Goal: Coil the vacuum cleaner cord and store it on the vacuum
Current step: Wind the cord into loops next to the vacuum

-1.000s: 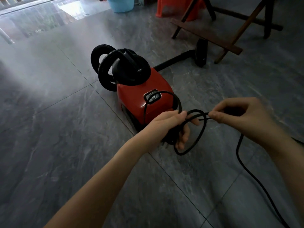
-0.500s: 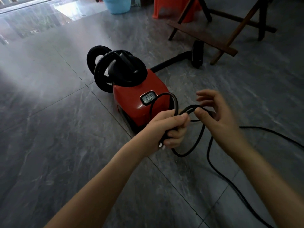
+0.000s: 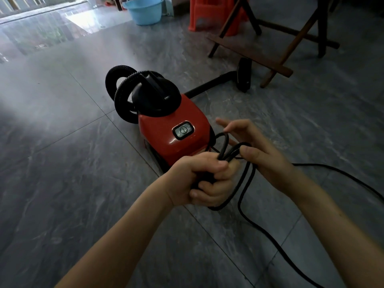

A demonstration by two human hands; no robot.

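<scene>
**Black cord bunched in left fist, red vacuum just beyond**

Black cord (image 3: 241,196) gathered in loops, held just in front of red vacuum (image 3: 172,138) on grey tiled floor (image 3: 62,183). Left hand (image 3: 204,179) fisted, fingers (image 3: 212,189) clamped on bundled loops. Right hand (image 3: 259,154) touching loop tops beside left; thumb pressed on cord, index and other fingers spread apart, not closed. Free cord trailing from hands down and right across floor, off lower edge. Black ribbed hose (image 3: 122,94) coiled at vacuum's far end; wand and floor head (image 3: 243,75) lying behind. Blue basin (image 3: 143,10) and wooden stool legs (image 3: 291,44) well back.
</scene>
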